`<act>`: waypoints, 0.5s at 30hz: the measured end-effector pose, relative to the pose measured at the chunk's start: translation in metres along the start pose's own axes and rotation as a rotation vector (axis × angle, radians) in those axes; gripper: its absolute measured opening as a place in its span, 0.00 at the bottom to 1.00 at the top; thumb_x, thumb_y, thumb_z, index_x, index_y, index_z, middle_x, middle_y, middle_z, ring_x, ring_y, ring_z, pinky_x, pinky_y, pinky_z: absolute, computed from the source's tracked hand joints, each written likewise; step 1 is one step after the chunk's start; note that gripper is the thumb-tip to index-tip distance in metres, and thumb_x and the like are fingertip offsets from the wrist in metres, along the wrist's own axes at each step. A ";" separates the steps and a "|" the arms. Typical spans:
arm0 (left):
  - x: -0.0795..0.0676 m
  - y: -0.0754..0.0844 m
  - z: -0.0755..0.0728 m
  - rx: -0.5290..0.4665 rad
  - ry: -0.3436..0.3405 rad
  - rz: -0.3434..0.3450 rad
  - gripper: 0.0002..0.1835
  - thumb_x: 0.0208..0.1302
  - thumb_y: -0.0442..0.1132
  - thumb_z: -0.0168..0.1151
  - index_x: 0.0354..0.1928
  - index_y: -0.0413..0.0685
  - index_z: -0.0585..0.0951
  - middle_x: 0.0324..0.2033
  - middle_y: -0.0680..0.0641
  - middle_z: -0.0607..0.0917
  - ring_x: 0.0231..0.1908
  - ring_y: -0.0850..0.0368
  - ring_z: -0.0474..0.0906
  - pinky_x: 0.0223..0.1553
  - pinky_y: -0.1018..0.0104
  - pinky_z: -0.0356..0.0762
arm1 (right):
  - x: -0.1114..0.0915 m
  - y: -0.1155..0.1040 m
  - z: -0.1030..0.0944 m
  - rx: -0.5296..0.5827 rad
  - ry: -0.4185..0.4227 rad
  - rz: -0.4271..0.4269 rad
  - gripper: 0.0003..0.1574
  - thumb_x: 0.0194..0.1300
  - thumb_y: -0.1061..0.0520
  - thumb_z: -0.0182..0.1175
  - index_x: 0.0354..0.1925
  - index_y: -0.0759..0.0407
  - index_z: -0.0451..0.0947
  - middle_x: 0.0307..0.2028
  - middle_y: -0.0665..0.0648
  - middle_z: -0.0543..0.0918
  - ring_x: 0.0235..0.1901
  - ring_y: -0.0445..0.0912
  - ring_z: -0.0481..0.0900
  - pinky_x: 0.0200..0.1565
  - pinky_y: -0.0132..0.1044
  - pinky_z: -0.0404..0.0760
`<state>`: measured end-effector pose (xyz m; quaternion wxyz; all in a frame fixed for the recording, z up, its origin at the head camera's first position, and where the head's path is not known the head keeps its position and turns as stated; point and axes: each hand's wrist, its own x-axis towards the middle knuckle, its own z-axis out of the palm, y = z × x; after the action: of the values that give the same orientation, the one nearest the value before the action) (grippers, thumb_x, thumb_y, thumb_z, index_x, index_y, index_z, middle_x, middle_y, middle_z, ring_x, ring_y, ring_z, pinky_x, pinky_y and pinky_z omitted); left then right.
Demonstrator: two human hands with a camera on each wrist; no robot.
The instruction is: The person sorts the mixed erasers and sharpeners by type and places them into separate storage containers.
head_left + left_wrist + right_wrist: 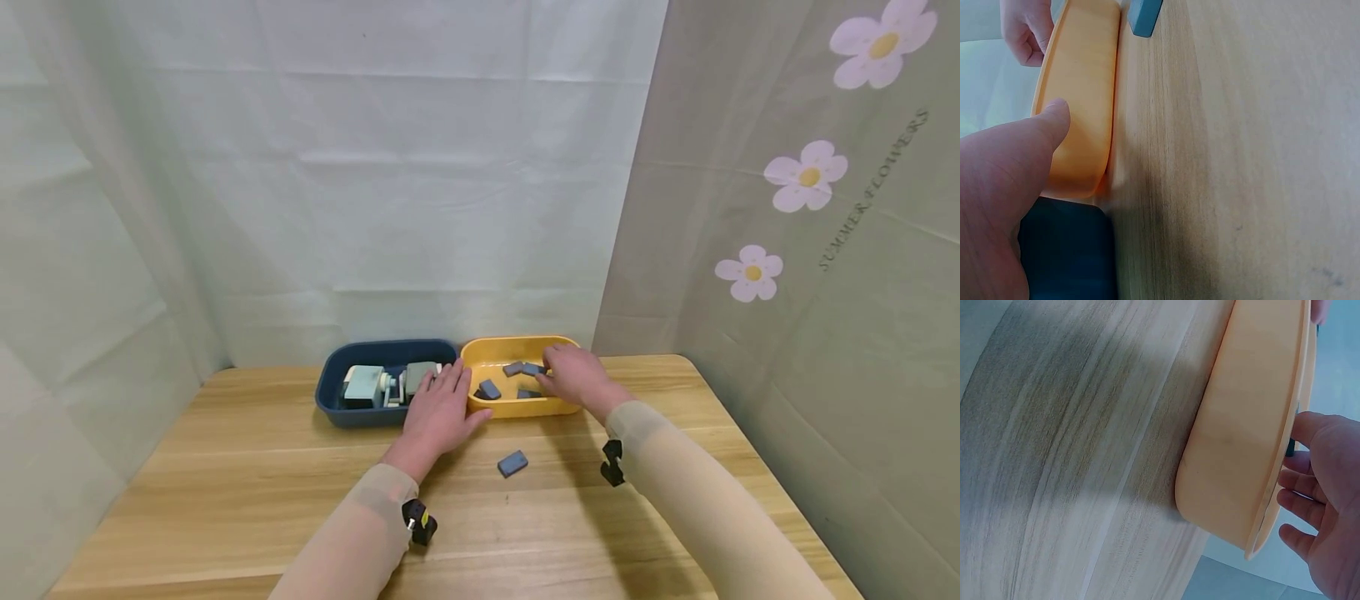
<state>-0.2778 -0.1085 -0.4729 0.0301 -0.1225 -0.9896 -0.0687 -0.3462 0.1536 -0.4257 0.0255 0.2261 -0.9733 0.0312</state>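
Observation:
My left hand (438, 412) rests with straight fingers where the rims of a navy bin (337, 412) and a yellow bin (525, 408) meet. In the left wrist view its thumb lies against the yellow bin's wall (1082, 112). My right hand (579, 377) reaches over the yellow bin's right end, fingers curled, and pinches a small blue-grey block (532, 369); the right wrist view shows only a dark bit of it (1290, 448) between thumb and fingers. Several similar blocks (490, 389) lie in the yellow bin. Another loose block (513, 463) sits on the table in front.
Inside the navy bin are a pale blue-and-black boxy item (364, 385) and a grey one (420, 377), partly behind my left hand. Both bins stand side by side at the back of the wooden table (262, 475), close to a hanging white sheet (420, 208).

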 end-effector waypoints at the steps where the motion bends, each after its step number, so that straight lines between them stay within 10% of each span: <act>1: 0.000 0.000 0.000 0.000 0.001 0.000 0.53 0.78 0.73 0.57 0.88 0.43 0.59 0.88 0.41 0.53 0.86 0.41 0.50 0.86 0.41 0.42 | 0.001 0.000 0.000 -0.001 -0.001 0.001 0.16 0.80 0.45 0.69 0.44 0.56 0.80 0.37 0.52 0.81 0.35 0.49 0.79 0.40 0.49 0.84; 15: 0.000 0.000 0.000 0.013 -0.002 -0.001 0.52 0.79 0.73 0.56 0.88 0.44 0.58 0.88 0.42 0.53 0.86 0.42 0.50 0.86 0.41 0.42 | 0.002 0.000 -0.001 -0.007 -0.004 -0.008 0.16 0.80 0.46 0.69 0.43 0.57 0.80 0.36 0.52 0.81 0.36 0.49 0.80 0.40 0.49 0.85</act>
<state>-0.2782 -0.1085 -0.4729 0.0298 -0.1220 -0.9901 -0.0623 -0.3479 0.1523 -0.4246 0.0243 0.2298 -0.9725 0.0273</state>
